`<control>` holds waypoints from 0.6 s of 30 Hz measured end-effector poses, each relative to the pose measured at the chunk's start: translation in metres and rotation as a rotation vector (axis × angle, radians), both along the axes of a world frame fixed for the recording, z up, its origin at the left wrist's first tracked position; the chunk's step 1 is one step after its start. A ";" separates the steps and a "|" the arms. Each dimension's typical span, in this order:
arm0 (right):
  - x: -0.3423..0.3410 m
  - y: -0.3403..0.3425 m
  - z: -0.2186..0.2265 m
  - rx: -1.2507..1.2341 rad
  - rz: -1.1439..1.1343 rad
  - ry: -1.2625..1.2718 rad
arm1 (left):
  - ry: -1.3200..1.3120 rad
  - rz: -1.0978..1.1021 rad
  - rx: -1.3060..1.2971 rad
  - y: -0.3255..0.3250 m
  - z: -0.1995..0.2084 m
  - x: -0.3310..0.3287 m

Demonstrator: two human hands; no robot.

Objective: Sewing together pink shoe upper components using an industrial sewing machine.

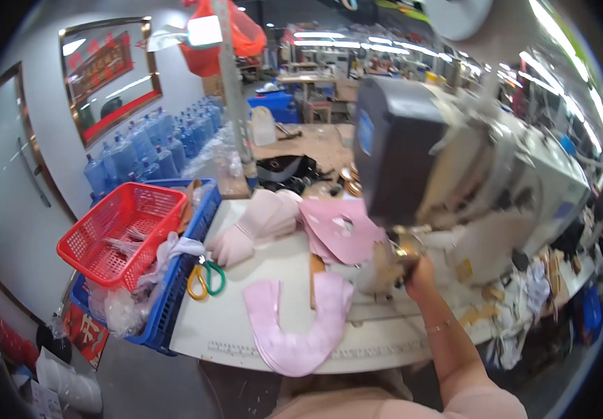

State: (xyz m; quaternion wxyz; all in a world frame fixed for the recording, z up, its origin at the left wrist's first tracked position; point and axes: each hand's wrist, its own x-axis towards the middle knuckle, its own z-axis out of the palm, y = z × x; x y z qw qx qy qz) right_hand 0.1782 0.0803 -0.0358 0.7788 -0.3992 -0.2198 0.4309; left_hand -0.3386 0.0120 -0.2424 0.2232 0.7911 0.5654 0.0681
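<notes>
At the sewing machine (483,160), my right hand (421,276) is raised beside the brassy metal parts (406,246) under its head. Its fingers are mostly hidden and blurred, so I cannot make out whether they grip anything. My left hand does not show. A U-shaped stack of pale pink pieces (300,342) lies at the table's front edge, left of my right forearm. Behind it, darker pink flat pieces (343,227) rest by the machine. Further left is a fanned pile of pale pink pieces (256,222).
Scissors with green and yellow handles (207,278) lie on the white table (235,328) near its left edge. A red basket (123,234) sits on a blue crate (175,307) alongside. Fabric scraps (525,300) clutter the right side. Blue water bottles (141,150) line the wall.
</notes>
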 end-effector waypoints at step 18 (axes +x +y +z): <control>-0.004 -0.086 0.044 -0.024 -0.062 -0.470 | -0.849 0.108 0.097 -0.002 0.231 0.140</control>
